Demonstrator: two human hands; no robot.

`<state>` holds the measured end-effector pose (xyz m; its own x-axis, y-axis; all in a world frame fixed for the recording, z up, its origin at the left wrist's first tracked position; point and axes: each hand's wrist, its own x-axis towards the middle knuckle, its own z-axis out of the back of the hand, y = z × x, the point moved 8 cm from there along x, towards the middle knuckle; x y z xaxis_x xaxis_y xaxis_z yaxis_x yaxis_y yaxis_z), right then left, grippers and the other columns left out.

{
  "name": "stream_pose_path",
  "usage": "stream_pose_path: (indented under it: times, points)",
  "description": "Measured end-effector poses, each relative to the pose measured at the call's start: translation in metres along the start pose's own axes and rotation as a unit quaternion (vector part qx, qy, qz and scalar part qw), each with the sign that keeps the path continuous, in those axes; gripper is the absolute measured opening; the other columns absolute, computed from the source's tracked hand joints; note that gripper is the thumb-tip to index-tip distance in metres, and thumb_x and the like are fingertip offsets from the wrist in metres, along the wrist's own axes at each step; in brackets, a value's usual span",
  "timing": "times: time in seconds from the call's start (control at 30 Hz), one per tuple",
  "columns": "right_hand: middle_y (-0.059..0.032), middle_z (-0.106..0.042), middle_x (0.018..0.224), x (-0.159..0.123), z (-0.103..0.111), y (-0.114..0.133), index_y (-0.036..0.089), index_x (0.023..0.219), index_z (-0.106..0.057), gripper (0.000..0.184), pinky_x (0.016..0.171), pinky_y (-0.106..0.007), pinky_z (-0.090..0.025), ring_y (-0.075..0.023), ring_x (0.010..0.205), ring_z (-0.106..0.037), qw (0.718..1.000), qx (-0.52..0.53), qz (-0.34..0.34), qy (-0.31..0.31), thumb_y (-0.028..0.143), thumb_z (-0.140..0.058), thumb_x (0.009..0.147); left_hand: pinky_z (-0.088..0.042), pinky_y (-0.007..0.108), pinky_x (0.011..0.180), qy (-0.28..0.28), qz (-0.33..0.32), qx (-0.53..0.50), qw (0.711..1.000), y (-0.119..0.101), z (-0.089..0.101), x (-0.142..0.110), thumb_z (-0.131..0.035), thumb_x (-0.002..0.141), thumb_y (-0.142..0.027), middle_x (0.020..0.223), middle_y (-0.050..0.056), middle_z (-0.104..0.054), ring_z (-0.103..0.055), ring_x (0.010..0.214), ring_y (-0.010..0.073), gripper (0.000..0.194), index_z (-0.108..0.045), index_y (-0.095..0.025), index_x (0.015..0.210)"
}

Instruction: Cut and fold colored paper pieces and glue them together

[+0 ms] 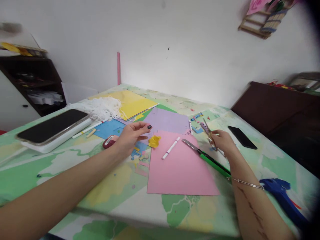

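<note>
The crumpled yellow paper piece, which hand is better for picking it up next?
Probably the left hand: it is close beside the crumpled yellow paper piece, though I cannot tell whether it already pinches something small. The right hand is farther away and holds metal-bladed scissors.

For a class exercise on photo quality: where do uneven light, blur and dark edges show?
Head view: the wall is brightest around its middle; head view: the scissors and wall hanging look blurred; head view: the picture's right corners darken.
</note>
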<state>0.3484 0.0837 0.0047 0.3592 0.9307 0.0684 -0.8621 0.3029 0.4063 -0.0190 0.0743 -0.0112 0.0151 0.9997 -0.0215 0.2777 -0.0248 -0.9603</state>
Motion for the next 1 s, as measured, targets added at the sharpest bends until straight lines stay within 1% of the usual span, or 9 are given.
stream_pose_path:
  times: [0.07,0.17,0.27,0.33,0.43,0.53,0.67,0.77,1.0]
  points:
    - [-0.0100,-0.064,0.079,-0.004,0.005,0.006,0.010,0.115,-0.054,0.041,0.051,-0.023,-0.044,-0.0156,0.063,-0.062,0.998,0.056,0.000,-0.017,0.026,-0.034,0.082,-0.041,0.018,0.055,-0.018,-0.014,-0.005,1.000,-0.002,0.003,0.000,-0.081,0.056,-0.027,0.077,0.001,-0.065,-0.056,0.066,0.0086,0.024,-0.068,-0.015,0.073]
    - [-0.0040,-0.059,0.070,-0.017,0.006,0.027,0.012,0.113,-0.055,0.039,0.049,-0.021,-0.042,-0.0115,0.055,-0.055,0.982,0.186,0.037,-0.016,0.024,-0.038,0.080,-0.035,0.017,0.049,0.012,-0.020,-0.032,0.999,-0.003,-0.001,-0.001,-0.080,0.058,-0.027,0.066,-0.003,-0.058,-0.045,0.053,0.0044,0.023,-0.068,-0.015,0.072]
    - [0.0024,-0.049,0.058,-0.037,0.001,0.059,0.011,0.108,-0.057,0.039,0.042,-0.022,-0.034,-0.0092,0.046,-0.043,0.914,0.392,0.102,0.016,0.024,-0.055,0.072,-0.032,0.016,0.045,0.060,-0.011,-0.053,0.997,-0.001,-0.009,-0.004,-0.078,0.063,-0.027,0.060,-0.005,-0.051,-0.040,0.048,0.0031,0.021,-0.067,-0.016,0.077]
    - [0.0042,-0.047,0.057,-0.053,-0.005,0.080,0.014,0.105,-0.059,0.039,0.040,-0.021,-0.030,-0.0079,0.045,-0.038,0.888,0.438,0.131,0.039,0.033,-0.063,0.071,-0.032,0.016,0.043,0.083,-0.006,-0.057,0.995,0.001,-0.013,-0.006,-0.076,0.066,-0.028,0.060,-0.005,-0.049,-0.040,0.047,0.0028,0.021,-0.067,-0.015,0.080]
    - [0.0050,-0.045,0.056,-0.075,-0.018,0.101,0.015,0.091,-0.061,0.038,0.038,-0.021,-0.024,-0.0060,0.042,-0.032,0.895,0.419,0.140,0.060,0.047,-0.065,0.070,-0.034,0.015,0.043,0.105,-0.007,-0.060,0.993,0.002,-0.018,-0.009,-0.074,0.069,-0.026,0.059,-0.005,-0.051,-0.043,0.047,0.0027,0.018,-0.065,-0.014,0.080]
    - [0.0053,-0.040,0.053,-0.096,-0.027,0.120,0.017,0.074,-0.056,0.036,0.040,-0.021,-0.025,-0.0070,0.043,-0.033,0.906,0.375,0.185,0.067,0.053,-0.060,0.074,-0.040,0.015,0.047,0.125,-0.003,-0.065,0.990,0.002,-0.025,-0.012,-0.074,0.069,-0.022,0.062,-0.003,-0.057,-0.051,0.051,0.0046,0.017,-0.063,-0.014,0.078]
    - [0.0066,-0.039,0.050,-0.118,-0.034,0.134,0.019,0.069,-0.049,0.030,0.044,-0.021,-0.024,-0.0085,0.047,-0.034,0.936,0.261,0.237,0.028,0.044,-0.065,0.072,-0.048,0.018,0.061,0.146,0.035,-0.069,0.986,0.007,-0.035,-0.020,-0.073,0.070,-0.020,0.073,0.003,-0.067,-0.062,0.063,0.0096,0.016,-0.060,-0.013,0.076]
    - [0.0082,-0.039,0.048,-0.131,-0.036,0.141,0.021,0.068,-0.041,0.031,0.045,-0.021,-0.023,-0.0085,0.046,-0.033,0.940,0.220,0.261,0.006,0.039,-0.066,0.071,-0.050,0.022,0.067,0.156,0.054,-0.095,0.982,0.011,-0.043,-0.027,-0.072,0.072,-0.021,0.080,0.004,-0.067,-0.063,0.074,0.0126,0.016,-0.059,-0.014,0.076]
    - [0.0077,-0.043,0.051,-0.148,-0.048,0.153,0.022,0.069,-0.034,0.031,0.047,-0.022,-0.023,-0.0098,0.046,-0.035,0.938,0.163,0.306,0.018,0.033,-0.063,0.069,-0.045,0.018,0.062,0.157,0.069,-0.160,0.972,0.020,-0.050,-0.032,-0.071,0.072,-0.014,0.074,-0.001,-0.060,-0.054,0.063,0.0064,0.010,-0.061,-0.014,0.075]
